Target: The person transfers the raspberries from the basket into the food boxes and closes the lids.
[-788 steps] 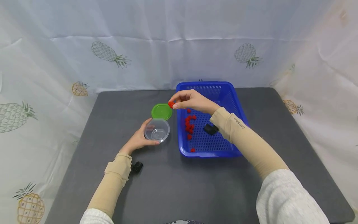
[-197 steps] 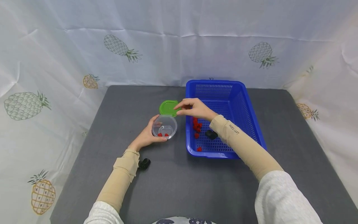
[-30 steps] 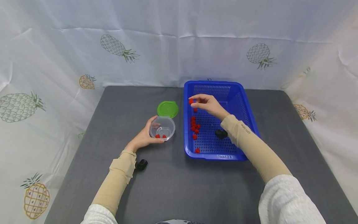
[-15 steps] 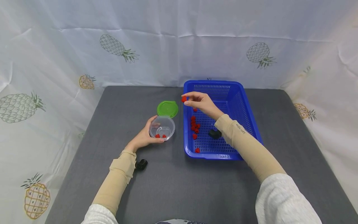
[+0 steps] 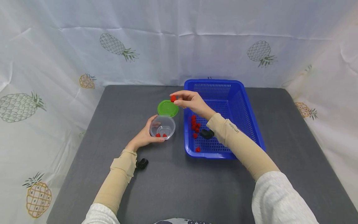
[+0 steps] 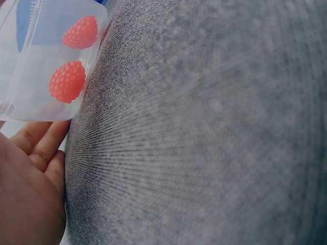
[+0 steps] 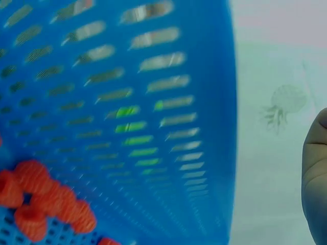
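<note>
My left hand (image 5: pixel 144 136) grips a clear plastic tub (image 5: pixel 170 126) round its side, thumb at the near rim. Two raspberries lie on the tub's bottom, one raspberry (image 6: pixel 68 81) close beside the other in the left wrist view. Between the thumb and fingertips of my right hand (image 5: pixel 191 101) is pinched another raspberry (image 5: pixel 173 98), held above the green lid (image 5: pixel 167 109). Inside the blue basket (image 5: pixel 251 124), several raspberries (image 7: pixel 43 196) are gathered along the left side. The right wrist view shows only an edge of the right hand, its raspberry out of frame.
The green lid lies flat on the dark grey table (image 5: pixel 179 186) just behind the tub. To the right of the tub stands the blue basket, its raised perforated walls under my right forearm. A pineapple-print curtain (image 5: pixel 173 56) hangs behind the table.
My right hand has carried the pinched raspberry left, out from over the basket to above the green lid. The left hand and the tub with its two raspberries have stayed put.
</note>
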A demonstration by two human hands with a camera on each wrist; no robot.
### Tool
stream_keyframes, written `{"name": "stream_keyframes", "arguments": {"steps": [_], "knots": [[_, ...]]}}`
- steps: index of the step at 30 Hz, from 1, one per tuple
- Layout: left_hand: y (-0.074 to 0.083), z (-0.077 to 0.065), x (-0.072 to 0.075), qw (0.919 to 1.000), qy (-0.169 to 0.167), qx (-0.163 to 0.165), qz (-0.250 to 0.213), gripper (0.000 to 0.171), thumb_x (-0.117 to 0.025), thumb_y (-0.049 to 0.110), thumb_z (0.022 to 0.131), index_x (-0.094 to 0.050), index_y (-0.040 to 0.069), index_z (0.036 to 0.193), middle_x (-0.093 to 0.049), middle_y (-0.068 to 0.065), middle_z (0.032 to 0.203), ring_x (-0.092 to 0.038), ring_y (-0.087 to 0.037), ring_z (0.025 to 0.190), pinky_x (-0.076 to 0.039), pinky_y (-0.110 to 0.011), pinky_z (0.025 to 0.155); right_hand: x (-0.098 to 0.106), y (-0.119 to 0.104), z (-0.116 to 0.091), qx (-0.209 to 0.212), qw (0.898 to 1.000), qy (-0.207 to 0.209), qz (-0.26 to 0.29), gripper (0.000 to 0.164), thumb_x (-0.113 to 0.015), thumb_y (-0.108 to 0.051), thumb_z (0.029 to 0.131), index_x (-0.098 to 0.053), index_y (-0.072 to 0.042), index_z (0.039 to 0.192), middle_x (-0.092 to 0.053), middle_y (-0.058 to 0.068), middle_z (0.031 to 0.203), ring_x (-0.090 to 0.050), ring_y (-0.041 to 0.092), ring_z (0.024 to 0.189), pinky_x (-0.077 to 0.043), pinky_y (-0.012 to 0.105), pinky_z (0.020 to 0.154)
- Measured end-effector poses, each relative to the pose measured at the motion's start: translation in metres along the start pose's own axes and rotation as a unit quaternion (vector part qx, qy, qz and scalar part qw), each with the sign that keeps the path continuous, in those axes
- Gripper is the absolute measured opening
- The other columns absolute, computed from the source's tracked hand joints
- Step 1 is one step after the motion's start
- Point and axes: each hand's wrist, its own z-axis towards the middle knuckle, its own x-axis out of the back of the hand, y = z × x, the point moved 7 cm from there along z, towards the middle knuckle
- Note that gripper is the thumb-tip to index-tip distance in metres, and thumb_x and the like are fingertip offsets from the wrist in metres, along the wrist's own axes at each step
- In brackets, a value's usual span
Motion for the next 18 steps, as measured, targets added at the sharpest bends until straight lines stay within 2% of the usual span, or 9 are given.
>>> {"name": "stream_keyframes", "arguments": {"steps": [4, 8, 14, 18], "knots": [[0.000, 0.000, 0.000, 1.0000, 0.001, 0.004, 0.000, 0.103, -0.078, 0.026, 0.064, -0.006, 0.027, 0.139, -0.036, -0.012, 0.135, -0.032, -0.026, 0.126, -0.026, -0.047, 0.103, -0.008, -0.006, 0.004, 0.006, 1.000, -0.007, -0.015, 0.030, -0.057, -0.010, 0.084, -0.057, -0.008, 0.115, -0.049, 0.001, 0.065, -0.037, 0.017, 0.057, -0.033, 0.037, 0.057], [-0.001, 0.000, 0.001, 1.0000, 0.000, 0.008, 0.002, 0.103, -0.077, 0.028, 0.064, -0.006, 0.027, 0.139, -0.036, -0.011, 0.135, -0.031, -0.025, 0.127, -0.025, -0.047, 0.103, -0.015, -0.010, 0.008, 0.007, 0.999, -0.015, -0.030, 0.031, -0.057, -0.015, 0.084, -0.057, -0.011, 0.115, -0.048, 0.003, 0.065, -0.038, 0.016, 0.057, -0.036, 0.028, 0.056], [-0.001, 0.000, 0.001, 0.9999, -0.003, 0.013, 0.006, 0.103, -0.077, 0.029, 0.065, -0.005, 0.027, 0.139, -0.035, -0.011, 0.136, -0.030, -0.025, 0.128, -0.025, -0.048, 0.103, -0.023, -0.006, 0.020, -0.010, 0.998, -0.046, -0.042, 0.033, -0.058, -0.020, 0.084, -0.057, -0.015, 0.116, -0.049, 0.000, 0.067, -0.037, 0.016, 0.057, -0.035, 0.027, 0.055], [-0.001, 0.000, 0.000, 0.9999, -0.006, 0.010, 0.003, 0.103, -0.076, 0.028, 0.065, -0.005, 0.027, 0.139, -0.034, -0.012, 0.136, -0.031, -0.026, 0.127, -0.025, -0.049, 0.103, -0.026, -0.003, 0.030, -0.024, 0.996, -0.077, -0.050, 0.033, -0.059, -0.024, 0.083, -0.057, -0.019, 0.116, -0.044, 0.000, 0.065, -0.036, 0.018, 0.058, -0.034, 0.028, 0.055]]}}
